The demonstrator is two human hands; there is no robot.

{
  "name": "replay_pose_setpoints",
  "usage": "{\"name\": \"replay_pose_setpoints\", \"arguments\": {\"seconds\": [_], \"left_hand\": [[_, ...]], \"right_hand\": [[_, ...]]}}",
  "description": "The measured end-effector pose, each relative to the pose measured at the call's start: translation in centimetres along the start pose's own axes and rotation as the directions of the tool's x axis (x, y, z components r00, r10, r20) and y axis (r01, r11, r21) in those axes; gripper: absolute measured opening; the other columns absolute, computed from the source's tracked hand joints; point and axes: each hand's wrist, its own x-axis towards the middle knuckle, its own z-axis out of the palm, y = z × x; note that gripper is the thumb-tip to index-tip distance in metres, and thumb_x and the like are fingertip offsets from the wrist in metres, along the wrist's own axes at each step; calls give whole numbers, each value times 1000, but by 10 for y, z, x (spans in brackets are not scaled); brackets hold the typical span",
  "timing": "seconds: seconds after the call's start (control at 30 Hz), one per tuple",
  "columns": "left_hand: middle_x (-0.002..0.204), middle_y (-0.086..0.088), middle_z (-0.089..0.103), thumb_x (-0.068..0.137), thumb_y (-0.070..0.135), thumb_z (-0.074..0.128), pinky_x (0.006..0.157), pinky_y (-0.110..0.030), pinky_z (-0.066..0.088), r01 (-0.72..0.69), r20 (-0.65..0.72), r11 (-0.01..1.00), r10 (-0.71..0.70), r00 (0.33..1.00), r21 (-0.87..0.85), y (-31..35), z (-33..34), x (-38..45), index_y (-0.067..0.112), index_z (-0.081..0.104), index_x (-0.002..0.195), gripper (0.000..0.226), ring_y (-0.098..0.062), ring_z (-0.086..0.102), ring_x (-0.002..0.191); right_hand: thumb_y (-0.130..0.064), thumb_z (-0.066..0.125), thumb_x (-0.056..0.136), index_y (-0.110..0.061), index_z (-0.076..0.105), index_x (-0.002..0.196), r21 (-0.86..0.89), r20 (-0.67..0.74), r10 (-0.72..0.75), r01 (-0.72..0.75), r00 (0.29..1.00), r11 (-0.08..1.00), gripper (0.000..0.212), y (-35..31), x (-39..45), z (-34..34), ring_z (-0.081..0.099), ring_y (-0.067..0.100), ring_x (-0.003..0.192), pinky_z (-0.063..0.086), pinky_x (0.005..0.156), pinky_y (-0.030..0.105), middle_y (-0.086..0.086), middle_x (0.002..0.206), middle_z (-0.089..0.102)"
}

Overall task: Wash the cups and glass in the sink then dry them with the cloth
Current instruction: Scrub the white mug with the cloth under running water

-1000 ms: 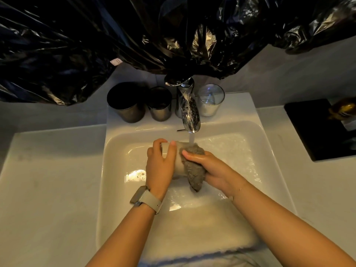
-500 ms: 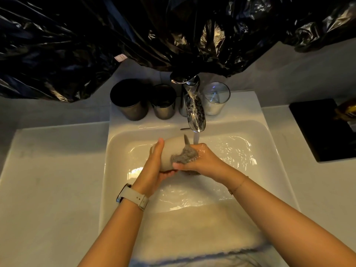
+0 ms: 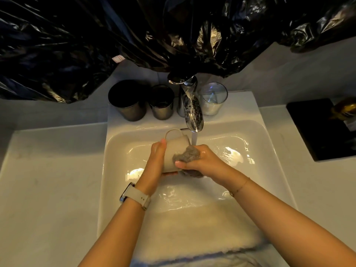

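A white rectangular sink (image 3: 269,151) is set into a pale countertop (image 3: 48,180) in dim, warm light, with crumpled black plastic sheeting (image 3: 96,35) hanging over the wall behind it. Over the middle of the basin, the left hand (image 3: 156,160) is wrapped around the side of a pale mug (image 3: 176,145), which is tipped with its handle toward the sink's back edge. The right hand (image 3: 204,160) is closed on a grey cloth (image 3: 187,155) and presses it against the mug's right side, just under the stream of water (image 3: 194,138) running from the chrome faucet (image 3: 192,112). Along the back ledge of the sink stand a large dark cup (image 3: 126,105) and a smaller dark cup (image 3: 161,104) left of the faucet, and a clear glass (image 3: 212,100) right of it. A black tray (image 3: 316,132) lies at the countertop's right edge, with an amber bottle (image 3: 346,107) on it. A light watch (image 3: 135,195) sits on the left wrist, and a thin bracelet (image 3: 238,188) on the right.
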Motion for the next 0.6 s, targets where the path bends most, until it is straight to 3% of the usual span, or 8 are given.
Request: {"name": "replay_pose_setpoints", "arguments": {"seconds": [0.1, 0.13, 0.2, 0.27, 0.33, 0.4, 0.5, 0.6], "left_hand": [[122, -5, 61, 89, 66, 50, 94, -39, 51, -253, 1, 941, 260, 966, 224, -6, -1, -2, 48, 46, 115, 32, -22, 61, 111], [123, -4, 60, 87, 66, 50, 95, -38, 50, -296, 28, 916, 300, 954, 272, -8, -2, -4, 51, 45, 115, 31, -21, 60, 112], [122, -1, 60, 89, 65, 50, 96, -36, 48, -312, 33, 906, 316, 948, 286, -11, -3, -5, 51, 45, 115, 30, -20, 59, 113], [118, 3, 62, 92, 65, 49, 96, -36, 48, -267, 16, 932, 271, 962, 245, -10, -1, -4, 46, 47, 115, 30, -20, 60, 113], [120, -4, 64, 87, 70, 50, 99, -45, 51, -136, -21, 985, 139, 990, 102, -8, 1, -3, 36, 52, 120, 48, -25, 62, 114], [117, -13, 70, 90, 67, 47, 87, -47, 58, 38, -52, 996, -43, 998, -82, -5, 3, 0, 22, 57, 125, 57, -27, 69, 103], [86, -10, 76, 100, 52, 44, 54, -33, 58, 237, -5, 930, -248, 969, -282, 2, 2, 3, 16, 63, 112, 42, -23, 73, 75], [79, -11, 74, 99, 52, 46, 51, -31, 56, 313, 43, 861, -324, 945, -402, 1, 1, 5, 16, 62, 106, 40, -25, 68, 72]], "right_hand": [[-13, 73, 77, -10, 69, 88, 323, 57, 100, -113, 993, 940, 11, -4, 6, -11, 65, 19, 69, 54, 67, 31, 5, 73, 69], [-14, 69, 77, -9, 69, 93, 433, 107, 129, -163, 986, 887, 17, -6, 9, -13, 65, 19, 73, 56, 69, 31, 5, 78, 70], [-16, 67, 77, -9, 68, 97, 465, 142, 128, -180, 982, 867, 21, -6, 10, -13, 64, 18, 76, 56, 68, 29, 5, 81, 69], [-12, 71, 77, -13, 69, 89, 305, 88, 83, -106, 993, 946, 13, -4, 8, -10, 64, 16, 75, 53, 66, 24, 1, 76, 70], [-4, 73, 80, -15, 65, 78, 74, 75, 3, -9, 997, 997, 14, -4, 1, -6, 61, 18, 66, 50, 57, 23, 4, 69, 67], [-1, 76, 78, -14, 58, 73, -155, 129, -64, 84, 990, 984, 23, -2, -3, -3, 56, 12, 57, 46, 51, 21, 4, 64, 60], [-9, 80, 76, -16, 56, 77, -515, 119, -275, 296, 954, 804, 24, 14, -3, -8, 53, 0, 61, 44, 60, 21, -8, 69, 57], [-12, 76, 72, -10, 69, 88, -611, 7, -499, 398, 867, 684, 17, 26, -8, -17, 62, 8, 70, 50, 63, 29, -2, 77, 70]]}}
